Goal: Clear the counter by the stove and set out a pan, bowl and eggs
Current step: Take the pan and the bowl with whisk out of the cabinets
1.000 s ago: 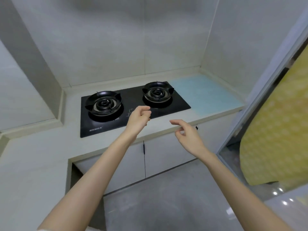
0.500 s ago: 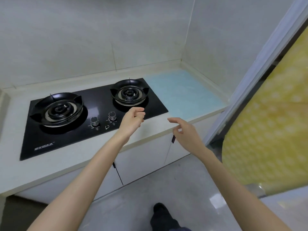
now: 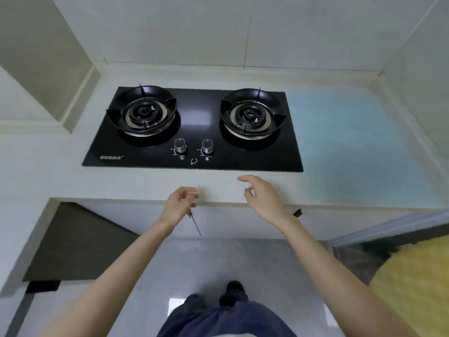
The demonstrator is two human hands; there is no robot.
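A black two-burner gas stove [image 3: 194, 127] is set into the pale counter [image 3: 145, 183], with two knobs [image 3: 193, 145] at its front. My left hand [image 3: 178, 206] hovers at the counter's front edge, fingers loosely curled, holding nothing. My right hand [image 3: 263, 198] hangs just right of it over the same edge, fingers relaxed and empty. No pan, bowl or eggs are in view.
A light blue patch [image 3: 352, 147] covers the counter right of the stove. White cabinet doors [image 3: 230, 222] sit below the counter. A dark opening [image 3: 73, 242] lies at lower left. A yellow patterned cloth [image 3: 413, 288] hangs at lower right by a doorframe.
The view swung left and down, so the stove is now straight ahead. Both hands dropped from over the stove's front to the counter edge.
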